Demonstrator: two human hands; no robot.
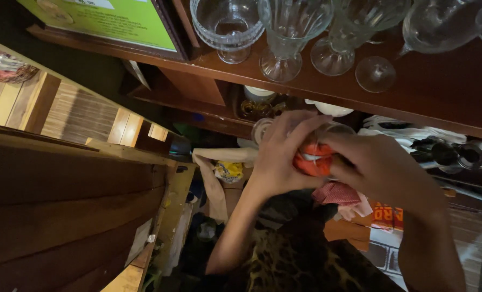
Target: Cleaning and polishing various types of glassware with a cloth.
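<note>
Both hands are reaching up below the wooden shelf [414, 103]; the left hand [281, 157] and right hand [379, 165] are gripping a clear glass [327, 130], fingers curling around an orange cloth [312, 159] pressed between them; stemmed glasses [287, 32] are standing above.

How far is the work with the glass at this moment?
Done: several clean-looking glasses stand on the wooden shelf. In hand: the left hand and right hand grip one glass with an orange cloth inside. Left: this glass is not yet on the shelf.
</note>
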